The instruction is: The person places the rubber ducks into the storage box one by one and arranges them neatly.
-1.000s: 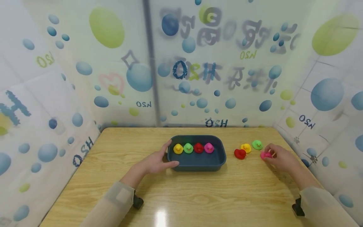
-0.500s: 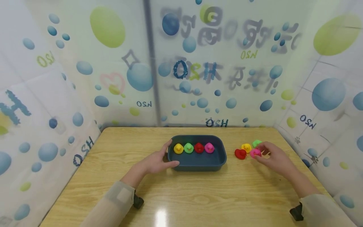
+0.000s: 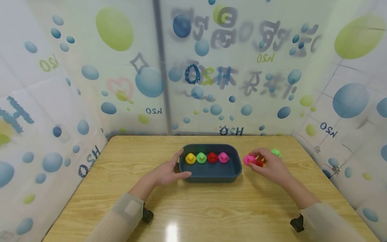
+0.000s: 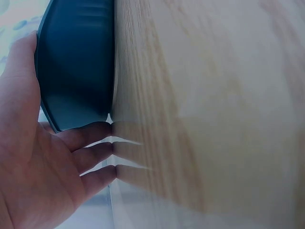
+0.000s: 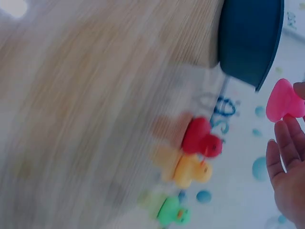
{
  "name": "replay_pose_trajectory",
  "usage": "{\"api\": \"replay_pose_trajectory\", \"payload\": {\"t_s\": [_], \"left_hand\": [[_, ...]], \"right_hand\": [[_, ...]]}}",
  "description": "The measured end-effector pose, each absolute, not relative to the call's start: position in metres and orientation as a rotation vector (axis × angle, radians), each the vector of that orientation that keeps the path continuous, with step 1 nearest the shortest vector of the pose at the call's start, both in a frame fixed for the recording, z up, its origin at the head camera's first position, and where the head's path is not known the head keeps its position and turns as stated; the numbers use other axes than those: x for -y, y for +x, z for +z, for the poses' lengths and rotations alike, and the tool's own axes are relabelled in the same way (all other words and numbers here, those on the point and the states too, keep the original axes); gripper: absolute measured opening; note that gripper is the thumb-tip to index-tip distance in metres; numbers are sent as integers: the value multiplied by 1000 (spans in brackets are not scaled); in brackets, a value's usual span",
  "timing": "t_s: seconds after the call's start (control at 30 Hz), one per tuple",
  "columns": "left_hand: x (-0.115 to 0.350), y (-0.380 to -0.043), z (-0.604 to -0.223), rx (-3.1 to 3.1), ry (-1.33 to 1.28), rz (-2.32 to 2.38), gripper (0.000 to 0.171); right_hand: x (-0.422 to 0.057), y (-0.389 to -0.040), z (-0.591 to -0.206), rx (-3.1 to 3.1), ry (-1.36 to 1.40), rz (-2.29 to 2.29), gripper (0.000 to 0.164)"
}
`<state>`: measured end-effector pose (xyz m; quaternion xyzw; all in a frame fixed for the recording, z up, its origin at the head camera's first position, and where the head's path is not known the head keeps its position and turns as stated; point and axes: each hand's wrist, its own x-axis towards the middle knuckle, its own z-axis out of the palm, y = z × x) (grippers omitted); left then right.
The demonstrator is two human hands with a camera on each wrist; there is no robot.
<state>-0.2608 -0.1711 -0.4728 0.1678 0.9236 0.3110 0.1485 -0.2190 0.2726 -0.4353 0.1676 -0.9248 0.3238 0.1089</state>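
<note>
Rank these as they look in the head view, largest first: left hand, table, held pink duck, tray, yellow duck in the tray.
1. Table
2. Tray
3. Left hand
4. Held pink duck and yellow duck: too alike to rank, with the pink one partly covered by fingers.

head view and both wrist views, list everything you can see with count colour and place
Table: 1, light wood, under the tray
Tray: 1, dark blue, on the table
Tray ducks: 4, yellow, green, red, pink from left to right, in a row inside
Loose ducks: 3, red, yellow, green, right of the tray
Held duck: 1, pink, raised near the tray's right end
Patterned sheeting: count unclear, pale with blue and green spots, around the table
Wrist devices: 2, black, one per wrist
Sleeves: 2, beige, on both forearms
Left hand: 1, at the tray's left end
Right hand: 1, pinching the held duck
</note>
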Motion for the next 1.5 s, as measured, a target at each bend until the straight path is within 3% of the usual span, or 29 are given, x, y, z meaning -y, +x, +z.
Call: {"api": "replay_pose_trajectory", "payload": {"t_s": [0.6,1.07,1.5], "left_hand": [[169,-261,-471,-2657,481,885,116],[169,-261,-472,-2662,477,893,117],[170,-260,-471,-2660,506,910,116]], "right_hand": [[-177,-237,-452,2709,700,1073,37],[-108,-245,-445,2843,687,1143,32],[-79,-257,-454,2974,645,1166,33]]}}
